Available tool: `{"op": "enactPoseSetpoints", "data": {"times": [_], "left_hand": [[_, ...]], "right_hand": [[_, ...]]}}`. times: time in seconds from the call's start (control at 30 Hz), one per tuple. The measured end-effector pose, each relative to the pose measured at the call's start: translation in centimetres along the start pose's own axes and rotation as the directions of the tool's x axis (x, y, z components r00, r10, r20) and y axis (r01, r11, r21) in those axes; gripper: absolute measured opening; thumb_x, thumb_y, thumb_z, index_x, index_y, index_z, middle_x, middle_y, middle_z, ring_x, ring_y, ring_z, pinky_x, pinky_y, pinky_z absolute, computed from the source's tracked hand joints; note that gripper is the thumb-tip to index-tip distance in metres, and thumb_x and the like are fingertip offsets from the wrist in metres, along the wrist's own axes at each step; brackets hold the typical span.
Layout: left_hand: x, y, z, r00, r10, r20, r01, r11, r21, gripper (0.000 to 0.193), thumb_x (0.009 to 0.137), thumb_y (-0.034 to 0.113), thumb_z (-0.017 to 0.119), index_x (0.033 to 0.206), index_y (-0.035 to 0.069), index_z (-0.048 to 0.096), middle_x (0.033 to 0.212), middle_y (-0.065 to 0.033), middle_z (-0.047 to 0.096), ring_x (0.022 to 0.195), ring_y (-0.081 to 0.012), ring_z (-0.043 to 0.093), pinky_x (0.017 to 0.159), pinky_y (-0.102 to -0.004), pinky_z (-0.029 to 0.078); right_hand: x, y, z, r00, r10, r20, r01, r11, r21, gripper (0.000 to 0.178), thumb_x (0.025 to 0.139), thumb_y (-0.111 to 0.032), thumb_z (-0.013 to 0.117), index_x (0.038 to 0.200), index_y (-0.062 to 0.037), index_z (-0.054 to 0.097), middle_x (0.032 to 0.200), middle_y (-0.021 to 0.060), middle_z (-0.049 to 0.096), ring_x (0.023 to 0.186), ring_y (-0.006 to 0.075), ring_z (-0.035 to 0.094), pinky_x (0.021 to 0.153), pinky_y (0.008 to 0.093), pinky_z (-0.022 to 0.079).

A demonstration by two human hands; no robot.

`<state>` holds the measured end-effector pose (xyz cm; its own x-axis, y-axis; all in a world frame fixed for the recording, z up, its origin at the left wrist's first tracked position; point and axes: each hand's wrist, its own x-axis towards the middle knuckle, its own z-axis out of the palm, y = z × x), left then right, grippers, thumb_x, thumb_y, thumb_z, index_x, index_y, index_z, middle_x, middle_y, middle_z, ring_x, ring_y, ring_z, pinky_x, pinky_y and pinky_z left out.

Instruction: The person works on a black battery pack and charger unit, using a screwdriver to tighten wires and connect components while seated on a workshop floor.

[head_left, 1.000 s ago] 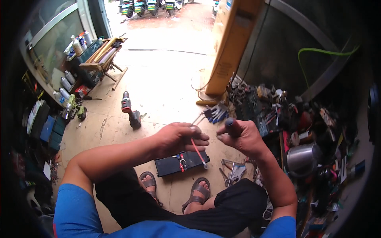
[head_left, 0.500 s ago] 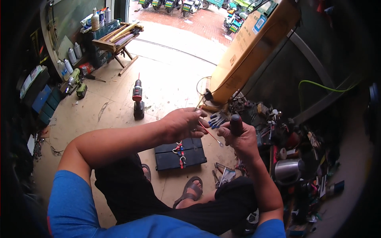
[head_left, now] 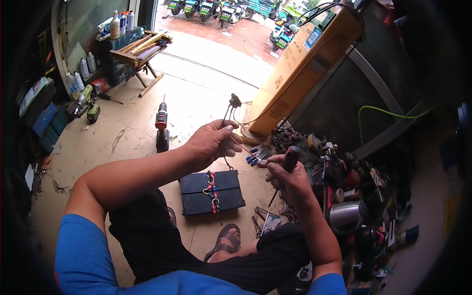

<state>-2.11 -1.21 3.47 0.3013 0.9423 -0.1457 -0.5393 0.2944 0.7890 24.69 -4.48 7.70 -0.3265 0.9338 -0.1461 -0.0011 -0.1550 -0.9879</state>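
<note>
A cable with a black plug connector (head_left: 235, 101) is gripped in my left hand (head_left: 212, 141), the connector sticking up beyond the fingers. Its red wire (head_left: 244, 147) stretches across to my right hand (head_left: 291, 178), whose thumb and finger pinch the end. A dark lead with a ring terminal (head_left: 230, 167) hangs below my left hand. My right hand also holds a screwdriver (head_left: 292, 156), handle up, its shaft pointing down. Beneath my hands, two black batteries (head_left: 199, 197) lie side by side on the floor, with red, blue and pale short leads (head_left: 212, 191) on top.
A cordless drill (head_left: 161, 129) stands ahead on the floor; a green power tool (head_left: 88, 104) lies left. A wooden stand (head_left: 142, 56) is farther back. A tall cardboard box (head_left: 290, 73) leans right, near gloves (head_left: 258, 153), a metal kettle (head_left: 346, 215) and cluttered tools.
My right fingers now pinch the red wire's end, which was loose beside them. The black connector has come up above my left hand. The whole view has shifted slightly.
</note>
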Motion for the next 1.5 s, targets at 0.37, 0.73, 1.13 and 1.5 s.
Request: {"op": "enactPoseSetpoints", "data": {"times": [0.37, 0.73, 1.13, 1.5], "left_hand": [[2.3, -2.6, -0.5, 0.995, -0.061, -0.080, 0.090, 0.895, 0.436, 0.040, 0.105, 0.041, 0.060, 0.115, 0.002, 0.064, 0.094, -0.0070, 0.068, 0.082, -0.0116, 0.065, 0.070, -0.0262, 0.050], [0.6, -5.9, 2.0, 0.856, 0.272, 0.440, -0.514, 0.547, 0.661, 0.028, 0.100, 0.012, 0.066, 0.126, 0.002, 0.068, 0.107, -0.0078, 0.072, 0.093, -0.0131, 0.066, 0.084, -0.0295, 0.054], [-0.8, -3.0, 4.0, 0.943, 0.132, 0.305, -0.273, 0.831, 0.485, 0.021, 0.105, 0.016, 0.059, 0.118, 0.001, 0.065, 0.089, -0.0073, 0.074, 0.072, -0.0078, 0.062, 0.065, -0.0241, 0.050], [-1.2, -4.2, 4.3, 0.944, 0.077, 0.322, -0.208, 0.895, 0.394, 0.022, 0.105, 0.019, 0.060, 0.118, 0.003, 0.066, 0.084, -0.0045, 0.073, 0.068, -0.0062, 0.061, 0.055, -0.0211, 0.043]], "right_hand": [[-1.0, -0.5, -0.9, 0.997, -0.019, -0.081, 0.017, 1.000, -0.026, 0.022, 0.093, -0.010, 0.075, 0.111, 0.0020, 0.073, 0.094, 0.0076, 0.077, 0.068, 0.0092, 0.063, 0.056, 0.0220, 0.044], [-0.9, -0.2, -0.4, 0.999, -0.021, -0.045, 0.018, 0.998, -0.067, 0.021, 0.093, -0.011, 0.074, 0.110, 0.0021, 0.072, 0.090, 0.0093, 0.076, 0.066, 0.0087, 0.062, 0.055, 0.0210, 0.043], [-0.5, 0.7, -1.2, 0.997, -0.070, -0.045, 0.072, 0.997, 0.041, 0.023, 0.094, -0.014, 0.077, 0.111, 0.0000, 0.073, 0.090, 0.0036, 0.073, 0.071, 0.0080, 0.061, 0.060, 0.0225, 0.044], [-0.1, 0.4, 1.2, 0.950, -0.307, -0.052, 0.274, 0.904, -0.328, 0.012, 0.093, -0.007, 0.077, 0.103, -0.0006, 0.077, 0.088, 0.0004, 0.073, 0.079, 0.0071, 0.064, 0.070, 0.0243, 0.053]]}}
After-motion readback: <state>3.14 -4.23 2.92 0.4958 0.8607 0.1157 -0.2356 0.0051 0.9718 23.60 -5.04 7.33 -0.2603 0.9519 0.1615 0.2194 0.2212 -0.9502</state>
